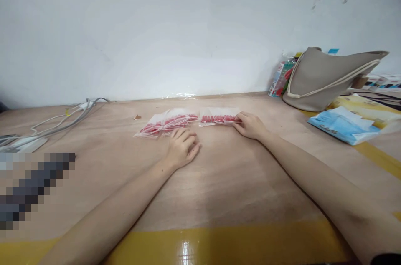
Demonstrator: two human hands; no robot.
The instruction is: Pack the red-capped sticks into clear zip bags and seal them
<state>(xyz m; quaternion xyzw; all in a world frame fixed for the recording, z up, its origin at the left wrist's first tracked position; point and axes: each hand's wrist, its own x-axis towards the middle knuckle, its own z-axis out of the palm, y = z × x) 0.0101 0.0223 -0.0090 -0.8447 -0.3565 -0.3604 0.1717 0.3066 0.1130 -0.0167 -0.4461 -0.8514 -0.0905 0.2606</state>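
My right hand (249, 124) pinches the right end of a clear plastic bag (219, 114) that lies flat on the table. Inside that bag is a row of small red pieces, too small to name. To its left, several similar bags (169, 122) with red contents overlap in a loose pile. My left hand (183, 146) rests on the table just in front of this pile, fingers loosely bent and apart, with nothing visible in it. Whether its fingertips touch the nearest bag I cannot tell.
White and grey cables (72, 121) run along the left. On the right stand a grey bag with a cord (328, 75) and a colourful package (280, 79), near a blue tissue pack (343, 126). Yellow tape (219, 242) lines the table's front edge, and a wall (175, 31) rises behind.
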